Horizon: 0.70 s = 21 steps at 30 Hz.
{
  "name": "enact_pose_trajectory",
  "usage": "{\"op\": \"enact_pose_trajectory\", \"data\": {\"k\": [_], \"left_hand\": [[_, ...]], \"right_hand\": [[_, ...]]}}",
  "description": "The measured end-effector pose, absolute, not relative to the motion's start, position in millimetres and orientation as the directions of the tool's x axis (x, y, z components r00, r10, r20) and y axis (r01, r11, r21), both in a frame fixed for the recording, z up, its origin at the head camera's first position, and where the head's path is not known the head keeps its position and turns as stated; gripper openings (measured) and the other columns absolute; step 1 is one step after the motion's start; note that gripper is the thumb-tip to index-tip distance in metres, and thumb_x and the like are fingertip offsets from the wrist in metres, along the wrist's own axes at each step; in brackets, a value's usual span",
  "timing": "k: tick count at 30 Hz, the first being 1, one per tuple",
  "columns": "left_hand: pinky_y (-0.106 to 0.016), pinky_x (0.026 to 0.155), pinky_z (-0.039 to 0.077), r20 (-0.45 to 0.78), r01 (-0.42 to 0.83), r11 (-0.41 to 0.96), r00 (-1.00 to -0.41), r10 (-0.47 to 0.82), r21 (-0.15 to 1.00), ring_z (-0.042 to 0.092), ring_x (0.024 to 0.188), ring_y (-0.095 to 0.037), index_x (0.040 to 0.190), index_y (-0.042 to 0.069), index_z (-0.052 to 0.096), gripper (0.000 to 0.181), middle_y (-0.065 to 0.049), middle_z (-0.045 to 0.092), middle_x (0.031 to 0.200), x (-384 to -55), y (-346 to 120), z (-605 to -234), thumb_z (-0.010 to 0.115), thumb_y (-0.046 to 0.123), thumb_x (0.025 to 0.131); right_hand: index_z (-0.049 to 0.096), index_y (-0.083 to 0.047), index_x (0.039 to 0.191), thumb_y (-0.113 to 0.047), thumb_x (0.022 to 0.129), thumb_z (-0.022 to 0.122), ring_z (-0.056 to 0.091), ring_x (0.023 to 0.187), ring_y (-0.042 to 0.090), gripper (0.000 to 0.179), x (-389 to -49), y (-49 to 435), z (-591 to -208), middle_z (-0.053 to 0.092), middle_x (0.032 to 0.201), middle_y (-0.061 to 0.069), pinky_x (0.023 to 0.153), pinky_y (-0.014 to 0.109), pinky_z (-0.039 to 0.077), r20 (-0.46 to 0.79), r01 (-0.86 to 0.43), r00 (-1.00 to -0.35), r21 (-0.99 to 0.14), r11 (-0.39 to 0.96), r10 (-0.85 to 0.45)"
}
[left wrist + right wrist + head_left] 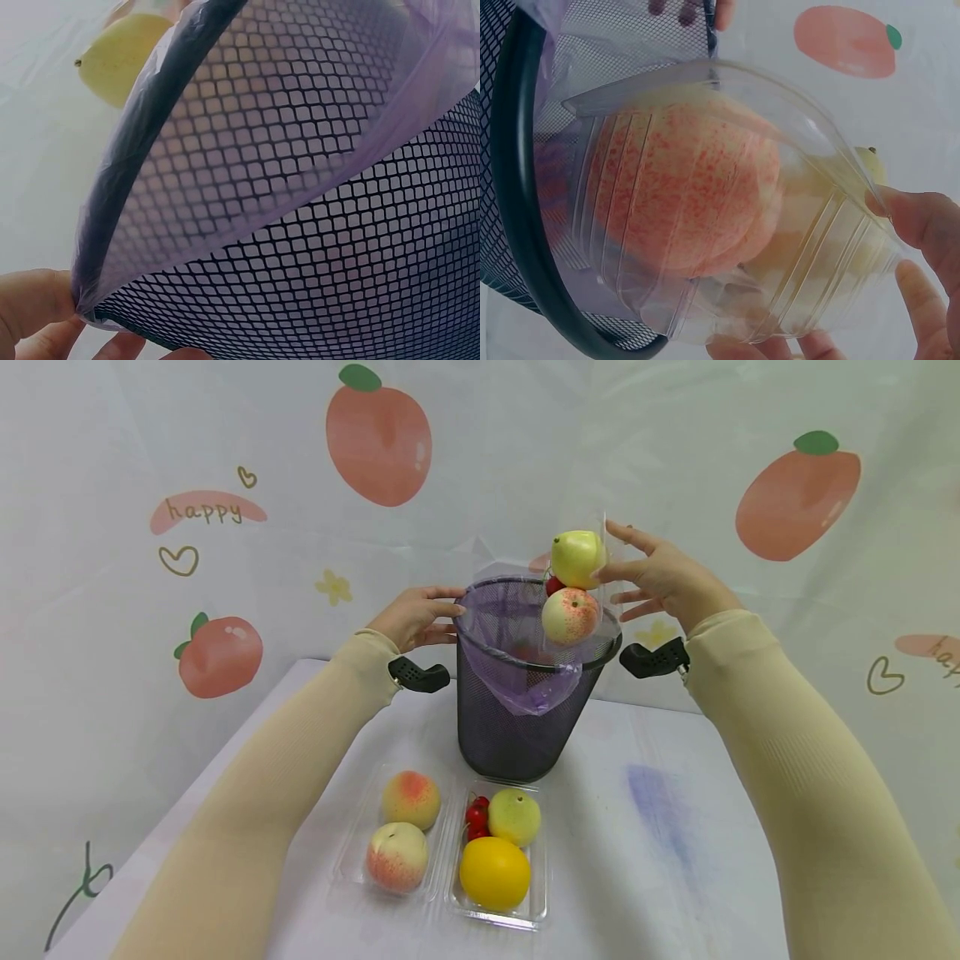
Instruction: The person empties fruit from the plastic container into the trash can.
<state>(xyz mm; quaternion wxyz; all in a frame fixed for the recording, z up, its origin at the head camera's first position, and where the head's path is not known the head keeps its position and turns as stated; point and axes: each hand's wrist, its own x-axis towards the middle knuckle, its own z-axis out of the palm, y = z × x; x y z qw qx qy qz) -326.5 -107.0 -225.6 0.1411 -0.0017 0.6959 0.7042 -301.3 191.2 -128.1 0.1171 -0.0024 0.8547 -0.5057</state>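
Note:
Thumb and fingers of my left hand pinch the rim of a black mesh wastebasket, which has a purple bag folded over its edge. Over the basket's mouth, my right hand grips a clear plastic container by its side, tilted steeply. A yellow-green fruit with a short stem, a speckled peach and a red cherry are at the container. In the right wrist view the peach shows through the clear plastic, close to the rim. Something reddish shows low inside the basket.
In front of the basket, a clear tray holds cherries, a green fruit and a yellow fruit. Left of it, another clear tray holds two peaches. A printed cloth backdrop stands close behind the basket.

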Motion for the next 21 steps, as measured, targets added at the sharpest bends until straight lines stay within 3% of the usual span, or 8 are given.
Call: {"op": "enact_pose_trajectory", "data": {"k": [6,16,21], "left_hand": [[-0.037,0.099,0.052,-0.2,-0.204,0.003,-0.959,0.199,0.979,0.057,0.116,-0.03,0.141,0.013,0.049,0.047,-0.005,0.05,0.125,-326.3,-106.3,-225.0,0.059,0.006,0.096],[-0.038,0.1,0.052,-0.201,-0.202,0.014,-0.959,0.202,0.979,0.058,0.112,-0.028,0.142,0.014,0.048,0.048,-0.006,0.049,0.129,-325.7,-106.8,-224.3,0.058,0.006,0.096],[-0.038,0.1,0.052,-0.2,-0.202,0.012,-0.959,0.201,0.979,0.058,0.113,-0.028,0.142,0.014,0.048,0.047,-0.006,0.049,0.131,-326.8,-106.8,-224.9,0.058,0.006,0.096]], "right_hand": [[0.015,-0.057,0.147,-0.02,0.094,0.064,0.037,0.137,0.042,0.081,-301.1,189.4,-128.3,-0.022,0.158,-0.017,0.1,0.048,0.048,-0.184,0.099,-0.975,-0.862,0.498,-0.124],[0.013,-0.057,0.147,-0.021,0.094,0.064,0.037,0.137,0.042,0.082,-301.2,187.5,-126.2,-0.013,0.163,-0.001,0.1,0.049,0.048,-0.177,0.091,-0.977,-0.848,0.522,-0.117],[0.014,-0.056,0.147,-0.02,0.094,0.064,0.039,0.136,0.042,0.082,-300.2,185.1,-125.0,-0.012,0.163,-0.001,0.101,0.05,0.048,-0.171,0.085,-0.978,-0.844,0.53,-0.116]]}}
